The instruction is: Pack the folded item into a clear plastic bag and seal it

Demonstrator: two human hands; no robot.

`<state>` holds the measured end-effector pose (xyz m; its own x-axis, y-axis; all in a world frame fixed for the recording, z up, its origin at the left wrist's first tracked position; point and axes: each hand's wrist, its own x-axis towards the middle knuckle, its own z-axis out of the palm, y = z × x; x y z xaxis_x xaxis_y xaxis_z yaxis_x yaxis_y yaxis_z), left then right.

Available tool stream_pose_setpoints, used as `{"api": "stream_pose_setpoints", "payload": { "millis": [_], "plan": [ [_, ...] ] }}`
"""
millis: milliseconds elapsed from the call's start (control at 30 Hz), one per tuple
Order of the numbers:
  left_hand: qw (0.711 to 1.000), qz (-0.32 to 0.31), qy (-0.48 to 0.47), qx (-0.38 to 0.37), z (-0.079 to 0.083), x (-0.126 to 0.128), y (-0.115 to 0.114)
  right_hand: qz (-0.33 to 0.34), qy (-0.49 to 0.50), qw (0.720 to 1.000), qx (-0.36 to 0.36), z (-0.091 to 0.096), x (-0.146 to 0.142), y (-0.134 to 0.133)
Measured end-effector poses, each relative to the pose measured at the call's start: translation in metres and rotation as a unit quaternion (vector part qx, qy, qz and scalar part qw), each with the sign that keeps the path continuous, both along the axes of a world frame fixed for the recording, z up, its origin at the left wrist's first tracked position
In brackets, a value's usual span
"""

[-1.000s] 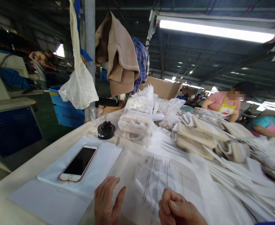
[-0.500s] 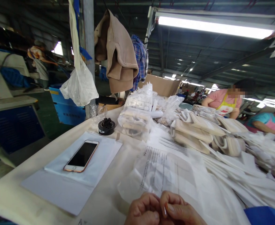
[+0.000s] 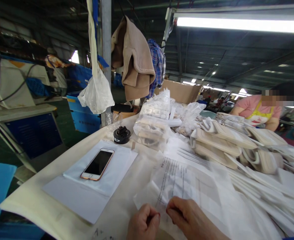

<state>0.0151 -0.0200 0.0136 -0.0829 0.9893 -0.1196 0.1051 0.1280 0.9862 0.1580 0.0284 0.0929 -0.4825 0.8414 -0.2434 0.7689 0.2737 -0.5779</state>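
Note:
My left hand [image 3: 144,221] is at the bottom edge of the view with its fingers curled and thumb near the fingertips. Close to its right, my right hand [image 3: 187,215] has its fingers bent and pressed together, tips toward the left hand. A small gap separates the two hands. What either one holds, if anything, is too small or hidden to make out. Just beyond them lies a clear plastic bag [image 3: 173,180] with printed lines of text, flat on the pale table cover [image 3: 121,200].
A phone [image 3: 98,165] rests on white sheets [image 3: 74,200] at left. Behind it are a black round container [image 3: 121,135] and bagged pieces [image 3: 150,131]. Folded beige pieces [image 3: 217,143] and white strips [image 3: 259,193] fill the right. A co-worker [image 3: 259,110] stands beyond.
My hands have moved apart; they were close together, fingertips nearly touching. The view has turned a little to the left, so things appear further right.

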Motion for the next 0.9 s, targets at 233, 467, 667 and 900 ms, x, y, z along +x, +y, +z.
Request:
{"api": "stream_pose_setpoints", "payload": {
  "millis": [233, 467, 667, 900],
  "plan": [
    [0.994, 0.001, 0.08, -0.081, 0.005, -0.001, 0.026, 0.032, -0.208, 0.968, 0.133, 0.005, -0.028, 0.018],
    [0.973, -0.006, 0.218, -0.074, 0.012, -0.005, 0.035, 0.023, -0.246, 0.96, 0.129, 0.005, -0.041, 0.026],
    [0.969, -0.022, 0.232, -0.086, 0.009, -0.01, 0.037, -0.014, -0.217, 0.971, 0.1, -0.001, -0.041, 0.035],
    [0.968, -0.056, 0.225, -0.096, 0.002, -0.013, 0.038, -0.077, -0.147, 0.985, 0.055, -0.006, -0.025, 0.051]
  ]
}}
